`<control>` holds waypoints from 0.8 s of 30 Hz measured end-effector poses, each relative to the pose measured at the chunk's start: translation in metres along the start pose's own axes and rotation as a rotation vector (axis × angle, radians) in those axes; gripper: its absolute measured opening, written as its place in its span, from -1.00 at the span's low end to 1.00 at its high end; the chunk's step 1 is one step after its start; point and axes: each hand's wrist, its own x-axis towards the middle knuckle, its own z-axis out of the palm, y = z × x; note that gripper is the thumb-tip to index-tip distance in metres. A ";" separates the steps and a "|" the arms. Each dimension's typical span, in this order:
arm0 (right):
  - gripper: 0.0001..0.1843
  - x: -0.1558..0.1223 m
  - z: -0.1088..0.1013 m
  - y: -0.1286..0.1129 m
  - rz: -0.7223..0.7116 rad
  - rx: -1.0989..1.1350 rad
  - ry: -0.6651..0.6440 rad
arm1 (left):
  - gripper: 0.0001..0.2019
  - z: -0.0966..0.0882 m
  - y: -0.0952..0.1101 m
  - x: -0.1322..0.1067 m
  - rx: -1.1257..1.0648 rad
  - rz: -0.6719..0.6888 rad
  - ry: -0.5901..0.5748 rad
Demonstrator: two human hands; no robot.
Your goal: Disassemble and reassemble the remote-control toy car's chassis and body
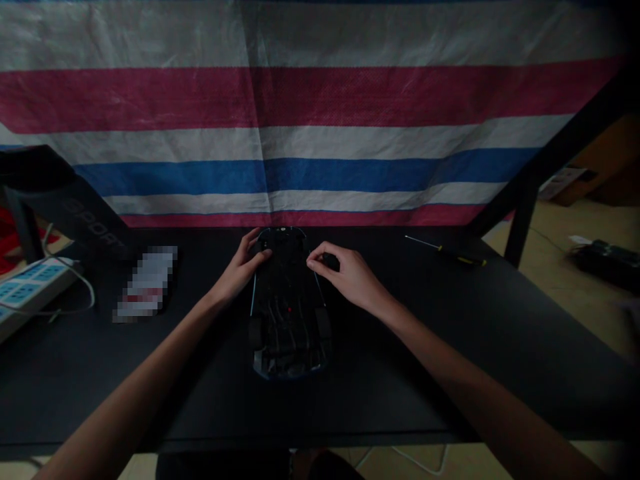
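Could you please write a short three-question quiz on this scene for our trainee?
1. True or false: the left hand touches the upturned model car.
2. In the picture, which lies right of the car?
a) the power strip
b) the screwdriver
c) the thing lettered SPORT
3. Fill in: the sheet behind the table has whitish, blue and ____ stripes.

Key: 1 true; 2 b; 3 red.

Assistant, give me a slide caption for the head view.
Left hand on an upturned toy car, right hand close beside it, a screwdriver lying on the black table.
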 end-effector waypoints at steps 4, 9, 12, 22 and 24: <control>-0.86 0.000 -0.011 0.003 0.001 -0.110 -0.012 | -0.11 -0.001 -0.002 -0.001 -0.057 -0.032 0.009; -0.89 -0.009 -0.037 0.014 0.098 -0.273 -0.149 | -0.09 -0.001 0.001 -0.004 -0.194 -0.105 -0.031; -0.80 -0.012 -0.049 0.014 0.194 -0.291 -0.128 | -0.09 -0.001 0.006 -0.007 -0.303 -0.173 -0.058; -0.79 0.015 -0.045 -0.071 -0.118 -0.448 0.235 | -0.24 -0.004 -0.001 -0.004 -0.527 -0.189 -0.091; -0.82 0.025 -0.031 -0.088 -0.215 -0.414 0.216 | -0.26 -0.004 -0.004 -0.003 -0.540 -0.179 -0.098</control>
